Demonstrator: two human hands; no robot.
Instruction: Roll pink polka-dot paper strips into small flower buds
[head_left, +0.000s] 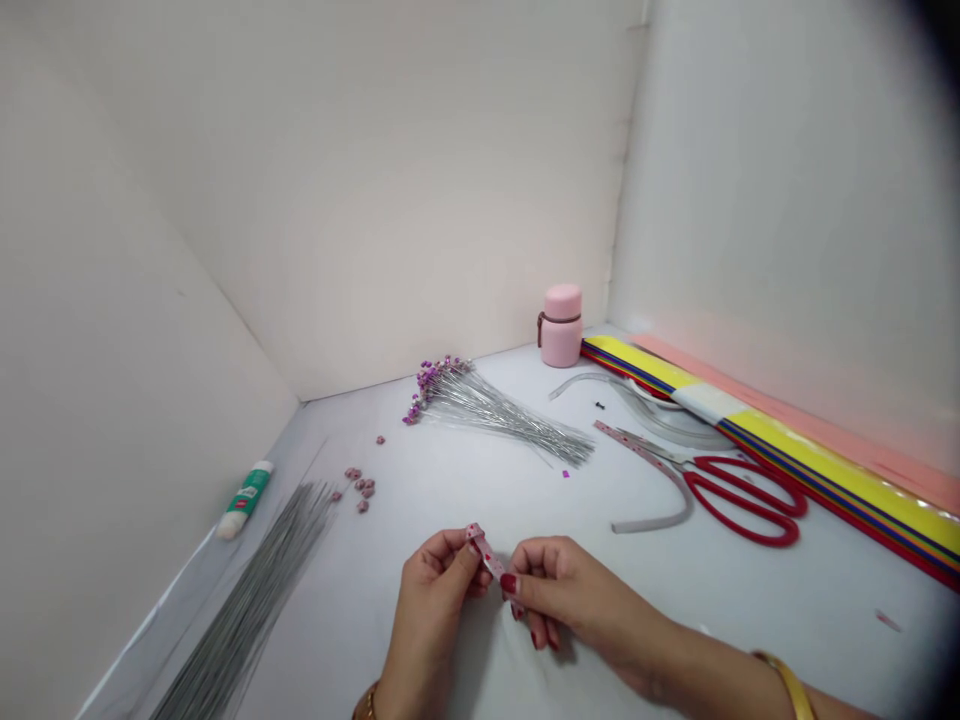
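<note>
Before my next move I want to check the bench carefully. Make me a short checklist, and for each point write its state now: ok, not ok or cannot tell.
1. Pink strip pinched between the left hand and right hand: ok.
2. Red-handled scissors lying to the right, out of the hands: ok.
3. Wires bundled at the left, apart from the hands: ok.
4. Small pink flowers grouped beside the wires: ok.
5. No loose scraps: not ok, a purple scrap lies near the scissors.
6. Glue tube capped tight: cannot tell.
</note>
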